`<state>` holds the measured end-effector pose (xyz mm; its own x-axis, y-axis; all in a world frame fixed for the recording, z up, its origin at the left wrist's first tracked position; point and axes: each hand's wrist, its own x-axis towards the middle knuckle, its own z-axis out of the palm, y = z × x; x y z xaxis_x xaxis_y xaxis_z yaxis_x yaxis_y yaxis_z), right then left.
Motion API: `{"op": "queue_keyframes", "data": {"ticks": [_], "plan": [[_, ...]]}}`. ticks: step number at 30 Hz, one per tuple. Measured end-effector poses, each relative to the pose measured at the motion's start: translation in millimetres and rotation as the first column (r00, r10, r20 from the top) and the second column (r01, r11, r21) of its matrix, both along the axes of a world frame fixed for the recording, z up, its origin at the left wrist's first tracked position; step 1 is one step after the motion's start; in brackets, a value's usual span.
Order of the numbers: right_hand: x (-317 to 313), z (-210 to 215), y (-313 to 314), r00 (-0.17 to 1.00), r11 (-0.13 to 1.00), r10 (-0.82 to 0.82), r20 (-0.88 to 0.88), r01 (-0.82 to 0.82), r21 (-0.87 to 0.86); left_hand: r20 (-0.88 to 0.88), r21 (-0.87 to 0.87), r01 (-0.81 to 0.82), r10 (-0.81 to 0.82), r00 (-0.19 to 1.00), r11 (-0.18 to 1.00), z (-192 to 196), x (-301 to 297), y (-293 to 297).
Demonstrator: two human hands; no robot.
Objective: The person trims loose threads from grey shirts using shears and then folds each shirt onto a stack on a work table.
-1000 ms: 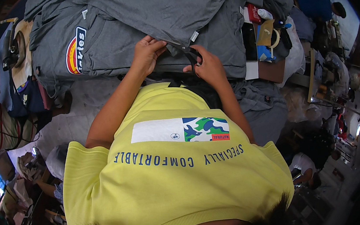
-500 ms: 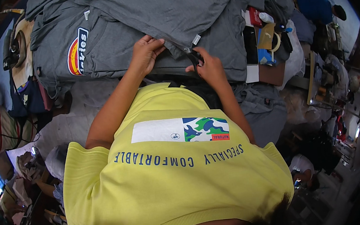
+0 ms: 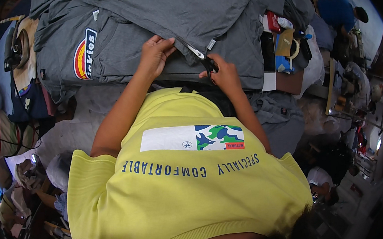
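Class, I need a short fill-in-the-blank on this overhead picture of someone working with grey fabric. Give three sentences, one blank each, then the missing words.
1. The left hand presses on a garment coloured ____.
2. The right hand holds small black ____ at the fabric's edge.
3. The person wears a T-shirt coloured ____.

Missing words: grey; scissors; yellow
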<state>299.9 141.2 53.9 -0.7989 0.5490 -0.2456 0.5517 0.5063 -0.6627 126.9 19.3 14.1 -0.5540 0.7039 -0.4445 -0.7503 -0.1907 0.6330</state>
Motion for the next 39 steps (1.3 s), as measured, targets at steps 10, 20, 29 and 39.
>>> {"op": "queue_keyframes", "data": {"ticks": [10, 20, 29, 39], "plan": [[-24.5, 7.6, -3.0, 0.997, 0.988, 0.062, -0.050, -0.055, 0.143, -0.062, 0.010, 0.029, -0.029, 0.998, 1.000, 2.3, -1.5, -3.5], [-23.5, -0.9, -3.1, 0.994, 0.984, 0.066, -0.086, -0.050, 0.170, -0.059, -0.010, -0.007, 0.007, 0.998, 1.000, -1.0, -12.7, -3.6], [-36.4, 5.4, -1.3, 0.999, 0.997, 0.051, -0.017, -0.050, 0.064, -0.069, -0.017, 0.005, -0.006, 0.998, 1.000, 4.2, -15.6, -5.1], [-52.7, 12.4, -5.0, 0.996, 0.987, 0.085, -0.042, -0.078, 0.137, -0.091, -0.034, -0.015, 0.012, 0.996, 0.999, -0.4, -26.5, -7.8]]}}
